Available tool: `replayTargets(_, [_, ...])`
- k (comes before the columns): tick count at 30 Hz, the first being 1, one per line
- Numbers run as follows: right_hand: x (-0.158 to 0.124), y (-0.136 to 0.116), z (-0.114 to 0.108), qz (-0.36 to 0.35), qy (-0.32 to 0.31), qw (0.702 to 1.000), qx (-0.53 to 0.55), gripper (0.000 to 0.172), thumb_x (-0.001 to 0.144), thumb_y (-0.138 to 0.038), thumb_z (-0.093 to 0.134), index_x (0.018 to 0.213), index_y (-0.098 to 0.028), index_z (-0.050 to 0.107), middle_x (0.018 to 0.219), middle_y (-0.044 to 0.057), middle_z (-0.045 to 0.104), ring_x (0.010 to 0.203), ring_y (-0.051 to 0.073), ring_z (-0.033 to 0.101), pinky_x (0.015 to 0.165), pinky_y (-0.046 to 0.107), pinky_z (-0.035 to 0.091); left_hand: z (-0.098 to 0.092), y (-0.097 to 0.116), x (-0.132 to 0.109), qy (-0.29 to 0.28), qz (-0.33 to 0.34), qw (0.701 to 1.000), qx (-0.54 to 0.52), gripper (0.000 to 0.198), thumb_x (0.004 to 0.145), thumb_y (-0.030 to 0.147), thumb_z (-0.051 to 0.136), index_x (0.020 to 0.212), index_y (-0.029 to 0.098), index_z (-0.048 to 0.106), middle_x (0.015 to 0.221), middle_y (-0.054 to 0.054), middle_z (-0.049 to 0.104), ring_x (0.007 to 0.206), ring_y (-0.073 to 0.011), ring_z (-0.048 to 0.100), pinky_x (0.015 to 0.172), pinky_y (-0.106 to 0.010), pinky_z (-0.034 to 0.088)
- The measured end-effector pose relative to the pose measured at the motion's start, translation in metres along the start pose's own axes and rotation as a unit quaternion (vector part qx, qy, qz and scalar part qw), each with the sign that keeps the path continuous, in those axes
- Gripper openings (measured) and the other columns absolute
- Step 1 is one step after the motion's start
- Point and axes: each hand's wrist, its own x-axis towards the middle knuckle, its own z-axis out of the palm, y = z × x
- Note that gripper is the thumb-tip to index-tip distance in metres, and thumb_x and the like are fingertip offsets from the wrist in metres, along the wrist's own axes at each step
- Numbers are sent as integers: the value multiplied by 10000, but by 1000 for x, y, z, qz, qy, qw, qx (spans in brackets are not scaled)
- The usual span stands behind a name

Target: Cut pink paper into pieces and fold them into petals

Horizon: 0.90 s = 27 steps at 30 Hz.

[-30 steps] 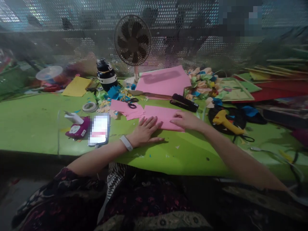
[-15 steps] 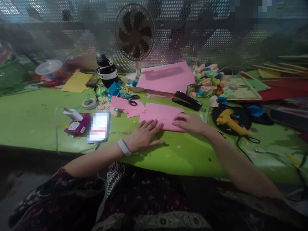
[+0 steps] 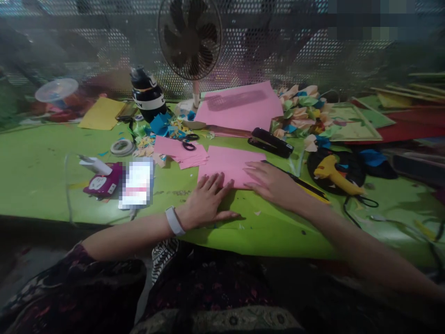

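Head view: two bare hands are steadying a pink sheet (image 3: pixel 232 161), which is lying flat on a green table (image 3: pixel 278 234) directly before the person. The left hand (image 3: pixel 205 199) is resting palm down at the sheet's near left corner, its fingers spreading over the paper and its thumb pointing off over the tabletop; it is gripping nothing, and the spread is probably serving to stop the paper sliding. The right hand (image 3: pixel 273 183) is covering the sheet's near right part with fingers loosely extended; it too appears to be holding nothing, though its underside is not showing. With one hand at either side, the paper is likely being kept evenly down; whether it is single or doubled, one cannot tell. Just right of the sheet, a black-and-yellow tool (image 3: pixel 314 191) is lying alongside the right forearm. Farther right of the sheet, a glue gun (image 3: pixel 333 174) is resting on a dark pad (image 3: pixel 358 169), presumably sparing the table. Beyond the sheet's far right corner, a stapler (image 3: pixel 274 143) is lying, apparently within easy reach. Just left of the sheet, scissors (image 3: pixel 184 141) are lying across pink pieces (image 3: pixel 168 147), perhaps weighing them down; farther left of it, a phone (image 3: pixel 137 183) is glowing.
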Motion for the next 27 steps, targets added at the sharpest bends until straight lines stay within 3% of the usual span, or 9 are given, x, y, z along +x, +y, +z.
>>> replayTargets(4, [-17, -17, 12, -49, -47, 997, -30, 790, 1051, -657, 349, 1654, -148, 319, 1680, 180, 380, 1552, 332, 365, 1233, 568, 371, 3, 1, -2, 11, 1, 1000, -5, 1039, 924, 880, 232, 1637, 127, 297, 1649, -244, 392, 1535, -402, 369, 1232, -574, 292])
replayTargets(9, [-31, -15, 35, -67, -76, 994, -36, 929, 1018, -741, 298, 1699, -146, 88, 1717, 185, 268, 1597, 317, 259, 1280, 544, 289, 7, 2, -7, 27, 2, 1000, -6, 981, 951, 841, 283, 1635, 138, 283, 1646, -241, 397, 1514, -405, 398, 1225, -568, 294])
replayTargets(19, [-36, -26, 44, -43, -83, 995, -29, 846, 1052, -664, 322, 1687, -122, 179, 1699, 180, 310, 1594, 302, 270, 1293, 533, 279, 4, 6, -12, 7, -17, 999, -37, 942, 956, 799, 400, 1665, 211, 197, 1667, -207, 373, 1561, -385, 327, 1246, -574, 275])
replayTargets(27, [-38, -23, 38, -46, -117, 992, -26, 795, 1072, -615, 329, 1668, -97, 238, 1701, 188, 309, 1603, 305, 236, 1292, 533, 294, 8, 13, -10, -5, -40, 998, -58, 932, 944, 787, 462, 1625, 164, 331, 1664, -245, 363, 1549, -431, 331, 1236, -615, 265])
